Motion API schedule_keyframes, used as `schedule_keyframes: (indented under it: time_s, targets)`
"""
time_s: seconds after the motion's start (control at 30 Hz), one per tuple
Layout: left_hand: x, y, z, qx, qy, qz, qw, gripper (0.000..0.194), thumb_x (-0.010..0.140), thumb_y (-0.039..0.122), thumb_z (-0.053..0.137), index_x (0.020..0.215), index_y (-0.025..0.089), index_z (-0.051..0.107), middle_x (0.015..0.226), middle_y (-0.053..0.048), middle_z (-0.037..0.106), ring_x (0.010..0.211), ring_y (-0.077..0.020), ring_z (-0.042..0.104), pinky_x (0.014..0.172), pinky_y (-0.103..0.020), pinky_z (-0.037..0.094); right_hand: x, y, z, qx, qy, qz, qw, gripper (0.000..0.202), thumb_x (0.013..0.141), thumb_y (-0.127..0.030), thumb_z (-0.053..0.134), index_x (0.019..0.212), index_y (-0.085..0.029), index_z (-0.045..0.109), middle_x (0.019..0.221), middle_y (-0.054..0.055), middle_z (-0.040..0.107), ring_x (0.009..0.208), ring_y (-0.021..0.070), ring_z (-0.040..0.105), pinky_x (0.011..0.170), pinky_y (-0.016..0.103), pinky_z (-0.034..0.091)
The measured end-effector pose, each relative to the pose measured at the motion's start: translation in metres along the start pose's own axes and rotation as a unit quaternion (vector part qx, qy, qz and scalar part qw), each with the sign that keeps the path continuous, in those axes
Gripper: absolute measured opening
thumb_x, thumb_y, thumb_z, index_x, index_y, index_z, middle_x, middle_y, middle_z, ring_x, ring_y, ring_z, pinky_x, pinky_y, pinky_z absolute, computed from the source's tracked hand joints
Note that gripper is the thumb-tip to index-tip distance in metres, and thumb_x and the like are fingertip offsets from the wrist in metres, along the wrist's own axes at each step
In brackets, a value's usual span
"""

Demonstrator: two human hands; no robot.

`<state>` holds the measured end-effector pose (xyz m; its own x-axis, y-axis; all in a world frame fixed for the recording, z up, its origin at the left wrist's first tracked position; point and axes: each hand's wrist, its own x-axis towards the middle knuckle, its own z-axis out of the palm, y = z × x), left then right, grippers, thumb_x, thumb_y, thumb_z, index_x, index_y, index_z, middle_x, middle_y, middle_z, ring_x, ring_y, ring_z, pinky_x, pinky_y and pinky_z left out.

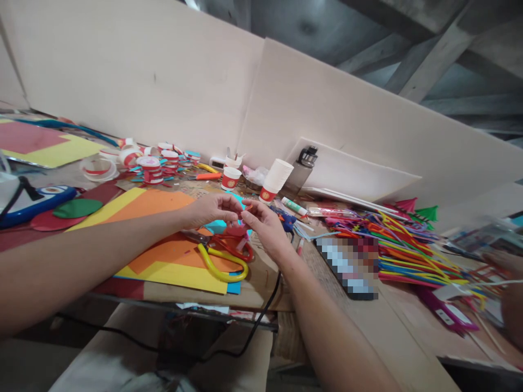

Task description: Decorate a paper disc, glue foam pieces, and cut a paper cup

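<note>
My left hand [214, 211] and my right hand [263, 223] meet above the table, fingertips almost touching. Both are closed in a pinch. A small orange-red piece [247, 208] shows at the fingertips; its kind is too small to tell. What my left fingers hold, if anything, is hidden. Just below lie scissors with yellow handles [224, 268] and red handles [241, 247], overlapping orange paper [163, 253] and yellow paper [175, 276]. Light blue and pink bits are partly covered by my hands. A dark blue tool [286, 219] rests right of my right hand.
Stacked paper cups [278, 177], a bottle [301, 170] and a glue stick [294, 207] stand or lie behind. Red-and-white cup pieces [151, 170] crowd the back left. Rightward are a phone [347, 269] and colourful pipe cleaners [408, 250]. A black cable [269, 302] hangs over the edge. Another person's hand [506, 264] is far right.
</note>
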<state>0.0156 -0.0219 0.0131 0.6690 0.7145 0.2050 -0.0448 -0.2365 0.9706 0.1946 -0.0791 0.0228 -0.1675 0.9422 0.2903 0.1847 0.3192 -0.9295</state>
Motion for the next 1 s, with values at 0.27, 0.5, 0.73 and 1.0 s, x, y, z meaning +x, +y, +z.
schedule_keyframes:
  time_s: [0.27,0.5,0.73,1.0]
  targets:
    - [-0.0013,-0.0017,-0.0004,-0.003,-0.012,0.004,1.000,0.028,0.077,0.035,0.068,0.095,0.014,0.060,0.077,-0.003,0.067,0.070,-0.0137,0.064,0.067,-0.027,0.051,-0.0007,0.0013,-0.0004,0.027,-0.028,0.018,0.999,0.038,0.078,-0.043,0.062,0.109,-0.023,0.060,0.096,0.002,0.064,0.084,0.0148,0.060,0.075,0.029,0.051]
    - [0.0009,-0.0042,-0.0016,-0.020,-0.041,0.006,0.999,0.038,0.077,0.034,0.069,0.107,0.015,0.058,0.081,-0.005,0.070,0.073,-0.0155,0.066,0.070,-0.029,0.051,0.0005,0.0026,-0.0017,0.074,-0.019,0.051,0.996,0.036,0.078,-0.046,0.061,0.105,-0.022,0.060,0.085,0.000,0.061,0.072,0.0120,0.057,0.067,0.027,0.051]
    - [0.0006,-0.0040,-0.0002,-0.006,-0.036,-0.010,0.999,0.043,0.078,0.037,0.067,0.113,0.014,0.057,0.077,-0.004,0.068,0.070,-0.0158,0.065,0.068,-0.029,0.050,0.0002,0.0044,0.0004,0.068,-0.026,0.051,0.996,0.033,0.078,-0.042,0.063,0.105,-0.025,0.058,0.090,-0.001,0.061,0.074,0.0124,0.059,0.068,0.027,0.052]
    - [0.0003,-0.0050,-0.0016,0.005,-0.051,-0.005,0.999,0.044,0.080,0.042,0.065,0.114,0.015,0.059,0.080,-0.004,0.068,0.071,-0.0162,0.065,0.066,-0.028,0.050,0.0023,0.0078,-0.0002,0.034,-0.021,0.046,0.998,0.032,0.079,-0.041,0.061,0.106,-0.024,0.058,0.088,0.000,0.061,0.078,0.0135,0.059,0.070,0.028,0.051]
